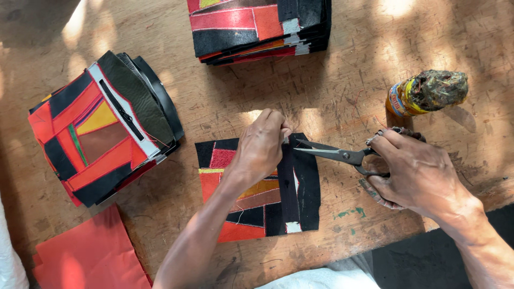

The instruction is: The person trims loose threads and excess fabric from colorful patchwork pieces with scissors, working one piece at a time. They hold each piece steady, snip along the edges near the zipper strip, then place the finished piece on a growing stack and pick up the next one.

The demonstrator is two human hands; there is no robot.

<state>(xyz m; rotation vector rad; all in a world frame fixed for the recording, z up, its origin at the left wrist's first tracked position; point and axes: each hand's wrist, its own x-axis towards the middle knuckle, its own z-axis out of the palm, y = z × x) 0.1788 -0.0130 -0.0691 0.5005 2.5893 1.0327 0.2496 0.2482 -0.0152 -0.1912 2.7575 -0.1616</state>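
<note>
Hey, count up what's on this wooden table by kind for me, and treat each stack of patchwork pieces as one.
Patchwork stacks: 2, one at the left, one at the top
Single patchwork panel: 1, pinched by the left hand
Scissors: 1, in the right hand
Red sheet: 1
Bottle: 1
Total: 6

2 bare forearms, no sleeves in view, no watch or bracelet at either wrist, left hand (261, 145) with knuckles and tendons showing, right hand (417, 174) veined and creased, short nails, pale grey-white cloth garment (321, 277) at the lap
</note>
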